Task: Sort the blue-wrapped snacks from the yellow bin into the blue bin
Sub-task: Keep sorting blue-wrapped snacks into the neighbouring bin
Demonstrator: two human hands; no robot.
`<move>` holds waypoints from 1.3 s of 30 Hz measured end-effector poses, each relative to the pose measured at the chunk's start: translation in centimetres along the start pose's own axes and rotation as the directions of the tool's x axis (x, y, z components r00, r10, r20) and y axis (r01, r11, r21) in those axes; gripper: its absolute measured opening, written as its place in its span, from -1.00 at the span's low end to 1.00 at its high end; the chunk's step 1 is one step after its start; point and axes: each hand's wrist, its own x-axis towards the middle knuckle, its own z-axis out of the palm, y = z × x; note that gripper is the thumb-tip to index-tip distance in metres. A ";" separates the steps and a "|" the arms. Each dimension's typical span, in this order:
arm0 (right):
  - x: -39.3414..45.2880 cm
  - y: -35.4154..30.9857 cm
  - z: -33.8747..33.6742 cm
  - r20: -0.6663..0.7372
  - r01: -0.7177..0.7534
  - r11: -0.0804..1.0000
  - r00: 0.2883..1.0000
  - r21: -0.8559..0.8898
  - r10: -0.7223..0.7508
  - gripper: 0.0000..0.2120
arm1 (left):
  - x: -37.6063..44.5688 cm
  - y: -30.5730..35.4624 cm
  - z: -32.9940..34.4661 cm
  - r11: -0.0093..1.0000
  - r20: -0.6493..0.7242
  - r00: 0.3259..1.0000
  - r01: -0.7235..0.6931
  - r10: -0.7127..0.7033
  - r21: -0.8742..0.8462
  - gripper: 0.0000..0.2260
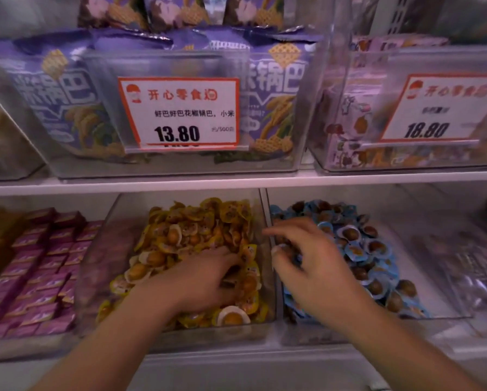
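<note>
Two clear bins stand side by side on the lower shelf. The yellow bin [118, 221] holds a heap of yellow-wrapped snacks [197, 221]. The blue bin [423, 277] to its right holds blue-wrapped snacks [358, 244]. My left hand [205, 275] lies palm down, fingers dug into the yellow heap near the bin's right wall; what it touches is hidden. My right hand [313, 263] hovers over the left part of the blue bin, blurred, with fingers curled and a small dark snack [283, 248] seemingly pinched at the fingertips.
A bin of purple boxed snacks [39, 266] stands at the left. A clear bin with silvery packets [473, 272] stands at the right. The upper shelf [236, 183] carries bins of purple bags [53, 88] with price tags [180, 114].
</note>
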 end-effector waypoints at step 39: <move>1.0 -1.8 1.6 -0.048 0.207 0.969 0.975 -0.136 -0.215 -0.56 | -3.1 0.5 -6.1 0.478 -0.315 0.896 -0.138 -0.313 -0.867 -0.82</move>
